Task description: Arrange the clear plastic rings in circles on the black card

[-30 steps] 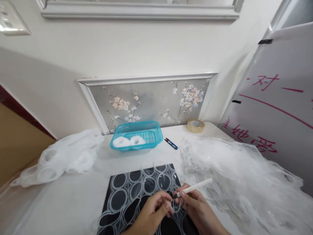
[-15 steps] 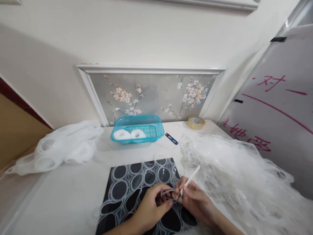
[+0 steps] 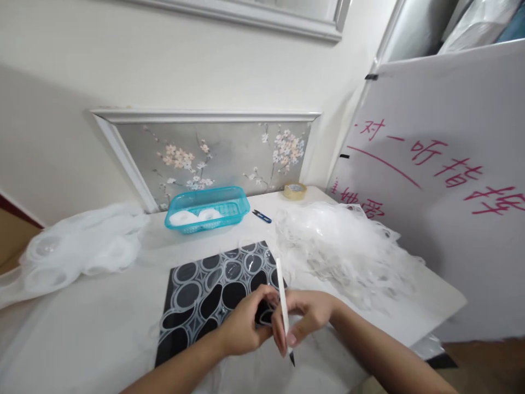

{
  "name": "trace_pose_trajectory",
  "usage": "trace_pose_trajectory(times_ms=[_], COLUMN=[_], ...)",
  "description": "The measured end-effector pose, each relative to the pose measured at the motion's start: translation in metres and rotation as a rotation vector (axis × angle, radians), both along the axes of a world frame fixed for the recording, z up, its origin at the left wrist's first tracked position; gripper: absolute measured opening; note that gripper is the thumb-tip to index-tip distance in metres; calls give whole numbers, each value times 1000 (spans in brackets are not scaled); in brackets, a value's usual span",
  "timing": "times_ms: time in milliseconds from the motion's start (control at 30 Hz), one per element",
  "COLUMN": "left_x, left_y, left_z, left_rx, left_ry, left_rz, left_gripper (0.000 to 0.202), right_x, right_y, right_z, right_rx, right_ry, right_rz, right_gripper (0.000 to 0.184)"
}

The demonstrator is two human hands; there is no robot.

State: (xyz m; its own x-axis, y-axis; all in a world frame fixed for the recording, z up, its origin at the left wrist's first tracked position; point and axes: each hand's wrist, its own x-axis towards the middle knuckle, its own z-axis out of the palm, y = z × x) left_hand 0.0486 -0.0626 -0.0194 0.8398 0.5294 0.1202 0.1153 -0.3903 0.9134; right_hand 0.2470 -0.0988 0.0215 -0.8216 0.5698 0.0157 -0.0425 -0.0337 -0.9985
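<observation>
Head view: a white pen tool (image 3: 281,287) is gripped in the right hand (image 3: 308,317), fingers closed round its lower half, dark tip pointed down & toward the body, white shaft stuck up past the knuckles. It is judged light, stiff & smooth, so prob. a bit slippery; it is best held low, near the tip, as it is now. The left hand (image 3: 241,329) is closed in a pinch just beside the tool, fingertips touching those of the right. What is pinched is mostly hidden & can't be told for sure. It is poss. a thin clear ring, which would be flimsy, springy & easily bent, to be taken by its rim only. Both hands are held over the near right corner of the black mat (image 3: 192,298) w/ clear rings laid on it, on the white surface (image 3: 102,334). A heap of clear plastic offcuts (image 3: 340,246) is seen near, to the right; a teal basket (image 3: 207,210), blue snips (image 3: 261,216) & a tape roll (image 3: 295,190) are set well apart at the back.
</observation>
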Motion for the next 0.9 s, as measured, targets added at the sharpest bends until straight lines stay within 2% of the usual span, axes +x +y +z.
trace_pose_trajectory(times_ms=[67, 133, 200, 300, 333, 400, 500, 533, 567, 600, 667, 700, 767, 900], left_x=[0, 0, 1, 2, 2, 4, 7, 7, 7, 7, 5, 4, 2, 4], left_y=[-1, -1, 3, 11, 14, 17, 17, 16, 15, 13, 8, 5, -2, -11], left_z=[-2, -2, -1, 5, 8, 12, 15, 14, 13, 12, 7, 4, -2, -15], left_rx=[94, 118, 84, 59, 62, 65, 68, 77, 96, 125, 210, 264, 385, 605], left_ry=[66, 78, 38, -52, -77, -105, -65, -37, -6, 31, 129, 185, 281, 334], left_rz=[4, 72, 169, 382, 449, 506, 424, 388, 356, 325, 266, 232, 146, 35], left_gripper=[36, 26, 13, 20, 21, 21, 22, 22, 22, 23, 32, 38, 47, 56], right_x=[0, 0, 1, 4, 5, 7, 6, 5, 5, 5, 7, 9, 14, 15], right_y=[-3, -3, -2, -1, 0, 0, 0, 0, 1, 1, 2, 1, -1, -7], right_z=[-1, -5, -9, -13, -14, -14, -15, -15, -16, -17, -19, -21, -26, -44], right_rx=[52, 79, 66, -2, -22, -47, -89, -121, -152, -169, -130, -76, 67, 300], right_ry=[-21, -3, 64, 121, 106, 53, 46, 100, 175, 255, 347, 318, 139, -241], right_rz=[18, -48, -214, -510, -551, -479, -214, -201, -256, -371, -683, -818, -995, -1141], right_gripper=[23, 22, 20, 19, 20, 21, 23, 24, 26, 27, 26, 25, 23, 18])
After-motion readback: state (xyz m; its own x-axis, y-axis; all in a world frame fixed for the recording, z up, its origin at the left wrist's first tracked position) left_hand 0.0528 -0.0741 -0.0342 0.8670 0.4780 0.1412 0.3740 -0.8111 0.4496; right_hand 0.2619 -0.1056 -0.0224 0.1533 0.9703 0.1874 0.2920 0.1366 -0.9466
